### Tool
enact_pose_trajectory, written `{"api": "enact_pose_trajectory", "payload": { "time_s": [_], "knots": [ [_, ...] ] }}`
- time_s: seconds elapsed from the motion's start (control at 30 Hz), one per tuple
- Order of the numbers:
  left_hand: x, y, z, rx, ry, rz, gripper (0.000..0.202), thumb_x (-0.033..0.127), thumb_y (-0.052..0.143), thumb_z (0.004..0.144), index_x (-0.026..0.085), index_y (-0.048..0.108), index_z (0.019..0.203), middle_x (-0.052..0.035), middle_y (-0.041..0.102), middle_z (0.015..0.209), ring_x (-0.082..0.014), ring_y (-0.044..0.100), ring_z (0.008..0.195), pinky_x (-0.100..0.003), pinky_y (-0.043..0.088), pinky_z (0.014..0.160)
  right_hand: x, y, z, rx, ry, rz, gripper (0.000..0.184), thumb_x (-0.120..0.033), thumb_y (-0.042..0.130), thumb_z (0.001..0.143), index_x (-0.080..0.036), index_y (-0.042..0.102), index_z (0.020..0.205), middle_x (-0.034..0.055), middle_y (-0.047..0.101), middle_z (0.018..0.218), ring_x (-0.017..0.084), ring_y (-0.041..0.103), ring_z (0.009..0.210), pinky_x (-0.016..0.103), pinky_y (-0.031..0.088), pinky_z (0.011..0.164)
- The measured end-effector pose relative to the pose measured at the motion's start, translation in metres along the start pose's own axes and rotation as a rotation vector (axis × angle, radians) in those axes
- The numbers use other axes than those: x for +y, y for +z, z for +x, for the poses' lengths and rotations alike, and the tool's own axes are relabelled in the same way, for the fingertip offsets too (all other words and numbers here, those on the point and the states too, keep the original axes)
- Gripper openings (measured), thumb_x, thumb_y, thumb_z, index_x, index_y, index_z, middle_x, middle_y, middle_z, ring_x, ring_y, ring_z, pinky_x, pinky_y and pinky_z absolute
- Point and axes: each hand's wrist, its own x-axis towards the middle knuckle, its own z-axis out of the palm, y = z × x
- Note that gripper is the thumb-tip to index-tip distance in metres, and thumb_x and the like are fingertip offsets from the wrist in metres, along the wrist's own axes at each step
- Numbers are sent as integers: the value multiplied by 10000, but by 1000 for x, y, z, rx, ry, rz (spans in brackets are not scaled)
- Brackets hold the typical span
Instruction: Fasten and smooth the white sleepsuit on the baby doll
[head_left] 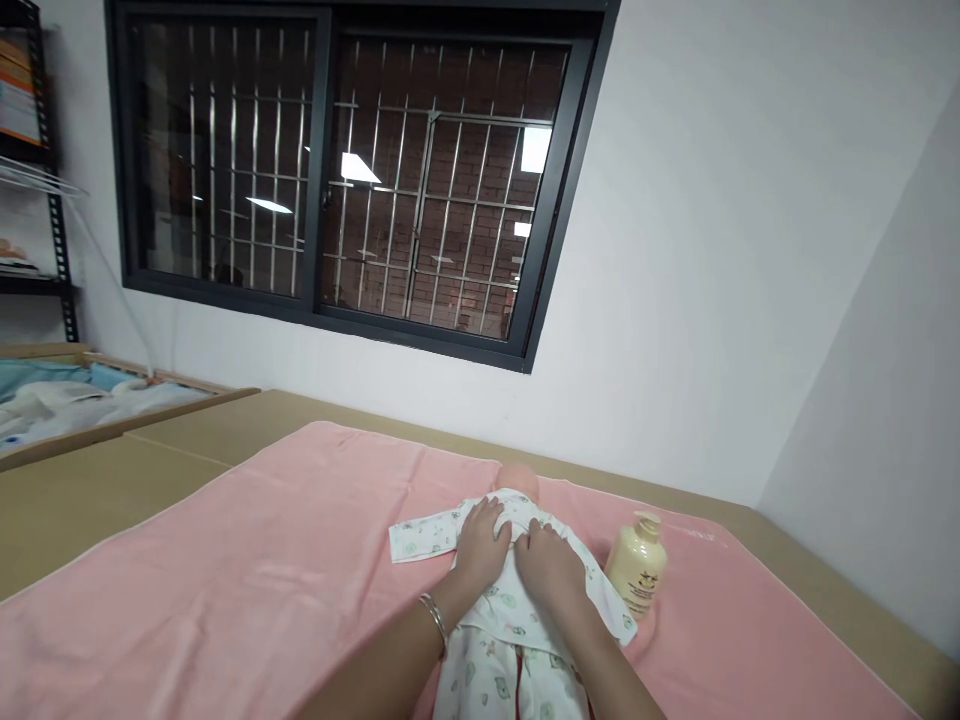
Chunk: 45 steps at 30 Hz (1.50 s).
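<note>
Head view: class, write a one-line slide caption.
Left hand and right hand lie flat on a clothed doll on a pink towel, bottle beside it.

Doll (517,600) on towel (262,580), bottle (637,565) at its right.

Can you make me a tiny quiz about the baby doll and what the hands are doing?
1. True or false: the left hand and the right hand both rest on the doll.
2. What colour is the towel under the doll? A green, B pink, C black.
3. Fill in: the cream bottle is nearest the ____ hand.
Key: 1 true; 2 B; 3 right.
</note>
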Motion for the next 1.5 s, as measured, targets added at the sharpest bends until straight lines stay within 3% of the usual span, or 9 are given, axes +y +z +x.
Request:
{"api": "enact_pose_trajectory", "payload": {
  "time_s": [0.3,0.43,0.6,0.77,0.9,1.1,1.23,1.33,1.5],
  "knots": [
    [2,1,-1,40,-5,-3,395,269,466,852,156,649,1184,-87,601,1315,-251,447,1317,-427,324,1141,25,29,32,96,-186,30,535,-290,311,943,-114,394,1442,167,340,1488,283,273,1394,412,199,1119],
    [1,0,-2,47,-5,-24,388,261,471,846,172,644,1182,-84,603,1312,-244,455,1311,-421,332,1135,14,24,16,130,-225,-26,492,-246,319,931,-102,480,1374,177,485,1374,284,404,1308,390,263,1081],
    [0,0,-2,47,-14,-43,380,269,467,842,173,648,1163,-87,609,1302,-251,466,1300,-434,334,1128,3,12,6,91,-53,-41,421,-272,323,923,-124,622,1180,167,642,1117,292,582,1070,397,371,974],
    [0,1,-2,49,-21,-40,415,283,453,848,153,632,1199,-98,630,1269,-254,464,1300,-426,333,1127,26,25,29,46,-164,68,541,-276,301,926,-125,414,1433,145,362,1483,255,268,1400,394,199,1125],
    [1,0,-3,50,-20,-31,395,277,446,853,163,646,1175,-86,621,1285,-247,460,1303,-421,329,1131,40,37,38,9,-241,155,562,-296,300,929,-171,350,1475,83,293,1529,209,186,1432,372,115,1158],
    [-2,-1,-3,42,-26,-3,421,263,446,851,145,622,1215,-98,610,1299,-238,477,1290,-403,354,1119,27,21,23,-10,-264,143,555,-259,369,880,-128,431,1416,142,380,1472,253,284,1387,391,187,1116],
    [-2,-4,-3,27,-21,44,414,277,440,864,146,631,1207,-100,633,1266,-239,494,1275,-397,373,1105,32,-8,16,-129,-266,179,417,-286,409,856,-154,624,1187,122,614,1221,244,541,1139,306,374,919],
    [1,-5,-3,25,-16,93,402,272,423,872,146,652,1177,-97,639,1258,-236,492,1279,-385,373,1105,40,-14,19,-161,-210,213,409,-351,348,917,-154,669,1075,109,666,1105,236,590,1030,298,398,853],
    [3,-4,-5,35,3,149,400,261,401,882,141,666,1157,-95,640,1259,-231,504,1269,-373,365,1105,35,18,24,3,-172,186,548,-365,295,972,-90,393,1435,149,353,1489,248,271,1395,382,208,1109]
  ]
}}
